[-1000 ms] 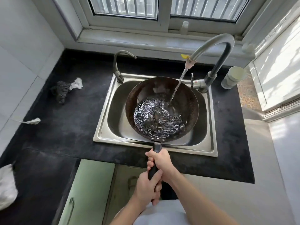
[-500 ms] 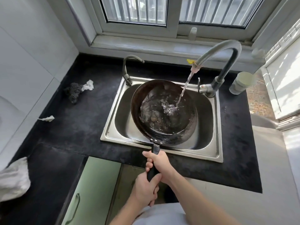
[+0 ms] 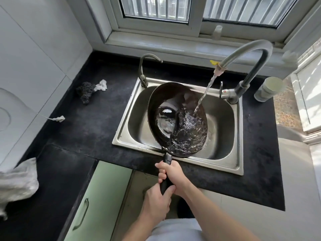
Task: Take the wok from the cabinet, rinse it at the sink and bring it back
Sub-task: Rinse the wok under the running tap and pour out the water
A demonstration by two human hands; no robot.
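Wok [image 3: 175,119] tilted right over sink [image 3: 224,159], under running faucet [image 3: 246,54]. Left hand [image 3: 156,204] and right hand [image 3: 173,174] clamped on handle. Risk: sloshing water overshooting rim onto countertop [image 3: 86,129].

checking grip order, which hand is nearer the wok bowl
Right. The right hand grips the handle just below where it joins the wok. The left hand grips the handle's end, behind the right and farther from the bowl.
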